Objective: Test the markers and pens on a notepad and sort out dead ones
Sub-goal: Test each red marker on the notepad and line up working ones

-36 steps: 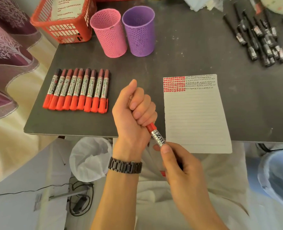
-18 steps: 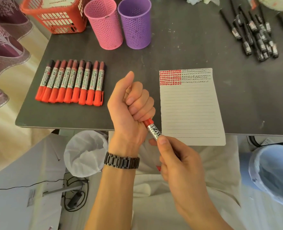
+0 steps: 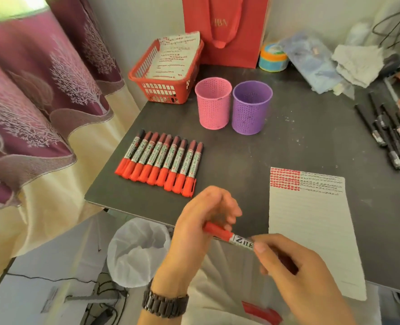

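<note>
Head view: two hands holding one red marker [image 3: 229, 236] at the near edge of the table [image 3: 288, 141]

At far left a purple patterned curtain [image 3: 30, 102] is hanging beside the table. Below the table's near left corner a white-lined bin [image 3: 138, 252] is sitting on the floor. On the far left of the dark tabletop a red basket [image 3: 163, 87] is holding a sheet of paper with red marks on it. In front of it a row of red markers [image 3: 161, 163] is lying side by side, barrels touching, bright red ends pointing toward the person. To the right of the basket a pink cup [image 3: 214, 104] and a purple cup [image 3: 251, 109] are standing upright just beside each other, with a red bag [image 3: 227, 31] standing against the wall behind them.

Near the front edge, the left hand [image 3: 201, 226], with a dark watch [image 3: 165, 303] on its wrist, is curling its fingers round the bright red end of the red marker. The right hand [image 3: 295, 270] is pinching the labelled barrel between thumb and fingers, so the marker is stretching between the two hands, off the table. Whether the cap is fully seated is not clear.

Just right of the hands the notepad [image 3: 311, 231] is lying flat, carrying a block of red strokes at its top left corner and black scribbles beside that. At far right a heap of black pens [image 3: 391, 137] is lying on the table, well apart from the notepad
</note>
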